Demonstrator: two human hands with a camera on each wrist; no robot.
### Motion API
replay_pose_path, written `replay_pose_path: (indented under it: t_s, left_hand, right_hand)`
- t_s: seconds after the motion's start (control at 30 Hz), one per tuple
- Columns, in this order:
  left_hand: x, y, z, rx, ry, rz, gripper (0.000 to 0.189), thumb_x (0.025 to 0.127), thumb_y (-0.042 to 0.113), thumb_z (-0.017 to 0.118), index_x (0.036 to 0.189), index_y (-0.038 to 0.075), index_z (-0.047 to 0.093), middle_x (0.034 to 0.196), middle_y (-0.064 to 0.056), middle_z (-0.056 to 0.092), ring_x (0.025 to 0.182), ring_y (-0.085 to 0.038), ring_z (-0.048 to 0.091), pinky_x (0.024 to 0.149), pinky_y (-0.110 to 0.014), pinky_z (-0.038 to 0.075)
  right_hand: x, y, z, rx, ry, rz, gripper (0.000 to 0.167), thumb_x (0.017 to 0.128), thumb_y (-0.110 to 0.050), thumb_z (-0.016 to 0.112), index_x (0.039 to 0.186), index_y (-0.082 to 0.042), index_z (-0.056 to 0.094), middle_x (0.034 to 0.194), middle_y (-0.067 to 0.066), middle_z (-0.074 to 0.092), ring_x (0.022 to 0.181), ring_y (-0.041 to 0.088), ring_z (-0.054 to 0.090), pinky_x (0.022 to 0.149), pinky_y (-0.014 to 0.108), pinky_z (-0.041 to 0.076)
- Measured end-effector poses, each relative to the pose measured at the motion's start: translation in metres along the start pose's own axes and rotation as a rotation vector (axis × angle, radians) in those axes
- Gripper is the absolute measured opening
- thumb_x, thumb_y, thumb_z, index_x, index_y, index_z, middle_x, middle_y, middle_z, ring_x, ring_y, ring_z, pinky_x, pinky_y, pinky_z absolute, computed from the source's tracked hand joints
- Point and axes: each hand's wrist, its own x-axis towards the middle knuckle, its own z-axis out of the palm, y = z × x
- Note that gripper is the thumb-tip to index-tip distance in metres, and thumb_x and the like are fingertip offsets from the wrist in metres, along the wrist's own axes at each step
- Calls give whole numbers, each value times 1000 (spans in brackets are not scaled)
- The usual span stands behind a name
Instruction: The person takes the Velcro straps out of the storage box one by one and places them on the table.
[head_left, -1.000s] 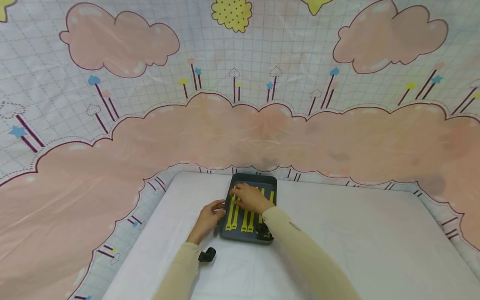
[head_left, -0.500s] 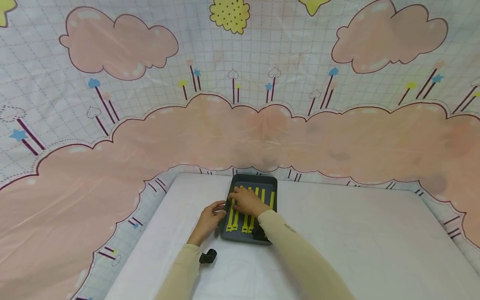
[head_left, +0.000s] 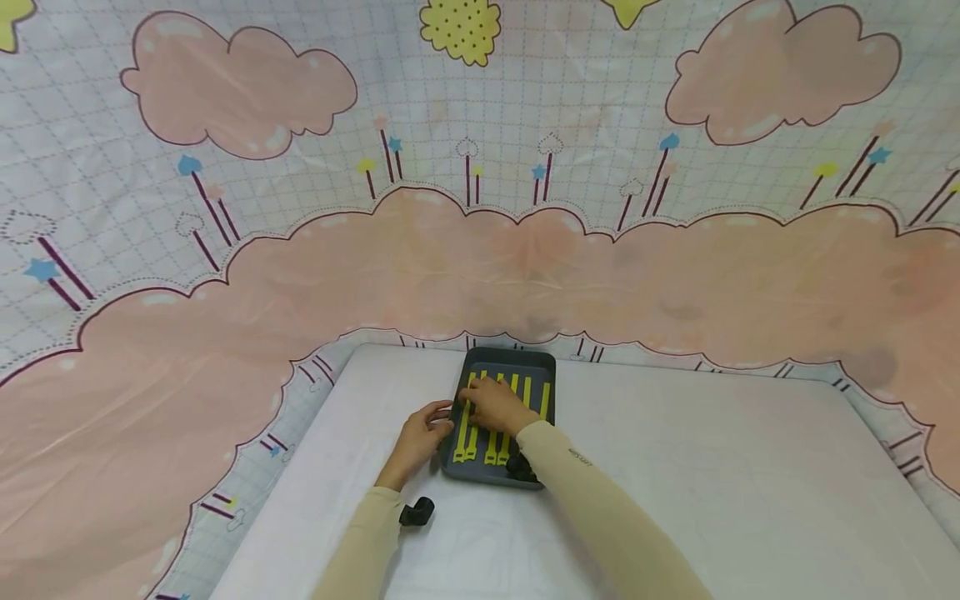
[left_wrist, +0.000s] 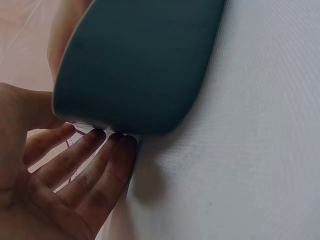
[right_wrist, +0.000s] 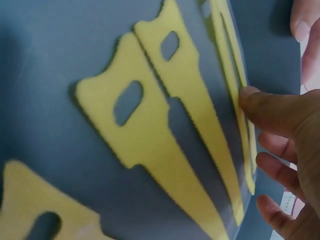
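A dark grey-blue tray stands near the table's far edge, holding several flat yellow saw-shaped pieces with slotted handles and toothed edges. They lie lengthwise, handles towards the person. My right hand reaches over the tray's left half. In the right wrist view, its thumb touches the leftmost pair of yellow saws, the fingertips right at their far edge. My left hand rests beside the tray's left wall. The left wrist view shows its extended fingers against the lower edge of the tray.
A white-covered table spreads out around the tray. Behind it hangs a patterned cloth with pink clouds. Black wrist cameras sit at the left wrist and over the tray's near right corner, by the right sleeve.
My right hand has shifted slightly left and towards the person over the leftmost saws, then stays nearly still. The left hand and the tray hold their places.
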Motion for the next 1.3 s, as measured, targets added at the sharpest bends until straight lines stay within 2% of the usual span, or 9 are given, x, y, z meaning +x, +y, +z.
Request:
replay_pose_path:
  t_s: [0.23, 0.37, 0.57, 0.83, 1.3]
  left_hand:
    - [0, 0, -1, -2, 0, -1, 44, 94, 11, 61, 137, 10, 56, 129, -20, 64, 112, -31, 66, 73, -29, 55]
    - [0, 2, -1, 7, -8, -8, 44, 95, 12, 61, 138, 11, 56, 130, -19, 64, 114, -32, 65, 76, -31, 56]
    - [-1, 1, -2, 6, -17, -14, 42, 95, 13, 61, 137, 11, 56, 130, -19, 64, 115, -33, 65, 79, -33, 57]
    - [0, -2, -2, -3, -23, -23, 42, 95, 13, 61, 137, 11, 56, 130, -19, 64, 116, -33, 64, 80, -33, 57]
    - [2, -4, -2, -1, -24, 3, 41, 94, 12, 62, 135, 11, 58, 128, -19, 65, 115, -33, 65, 80, -34, 57]
  right_hand:
    - [-1, -2, -3, 11, 6, -43, 30, 88, -25, 75, 117, -26, 69, 124, 2, 63, 124, 26, 57, 109, 60, 40]
    - [-3, -3, -4, -1, -13, -61, 25, 89, -24, 73, 115, -26, 72, 120, 1, 64, 120, 24, 58, 107, 59, 42]
    - [-4, -5, -4, -5, -36, -56, 23, 92, -25, 70, 114, -27, 73, 124, 1, 63, 125, 25, 54, 108, 58, 41]
    - [-3, -5, 0, -11, -10, -72, 14, 92, -23, 69, 104, -27, 74, 109, -1, 64, 115, 23, 56, 104, 56, 44]
    - [1, -4, 2, -42, 20, -97, 12, 93, -23, 68, 101, -29, 76, 103, -3, 61, 110, 20, 55, 103, 56, 44]
